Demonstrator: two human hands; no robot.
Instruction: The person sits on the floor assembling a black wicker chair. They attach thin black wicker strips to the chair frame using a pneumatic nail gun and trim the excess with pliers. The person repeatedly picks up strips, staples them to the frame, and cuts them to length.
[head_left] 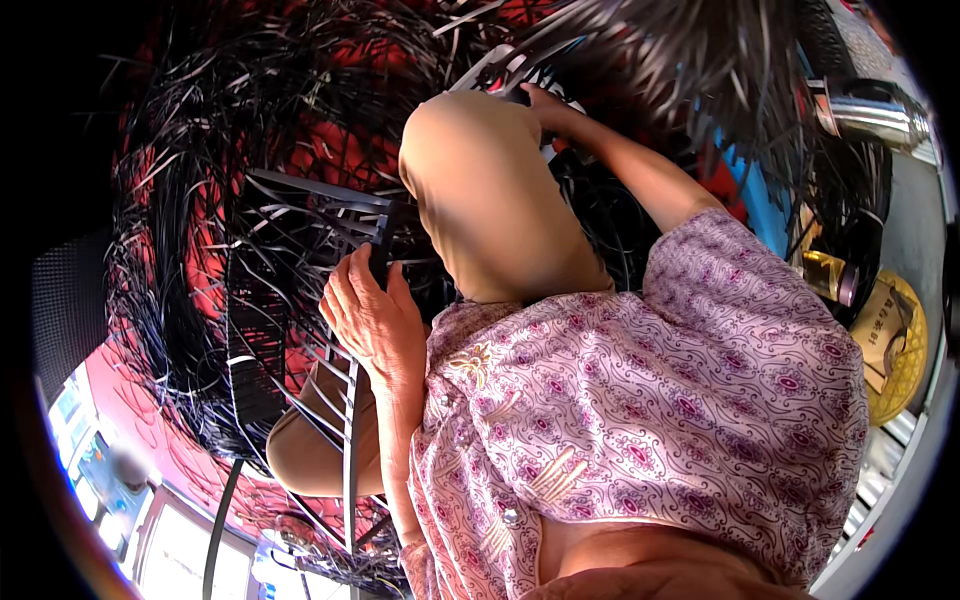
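Patterned purple blouse (650, 420) nearest. Loose black strips (175, 250) heaped over the red floor (140, 420), thickest toward its left side. Woven black lattice (350, 430) left of the tan right knee (470, 160). Left hand (372, 315): back upward, thumb and curled fingers pinching the lattice's rim. Right hand (551, 108): arm (640, 170) extended beyond the knee, partly hidden; grip cannot be told.

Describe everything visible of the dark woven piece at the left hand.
The dark woven piece shows flat, shiny grey-black strips, plastic by the look, crossing in an open lattice. Broader strips meet at an upper corner above the left hand, which seems to touch it and hides part. It lies left of the raised knee; its far side merges into dark strands.
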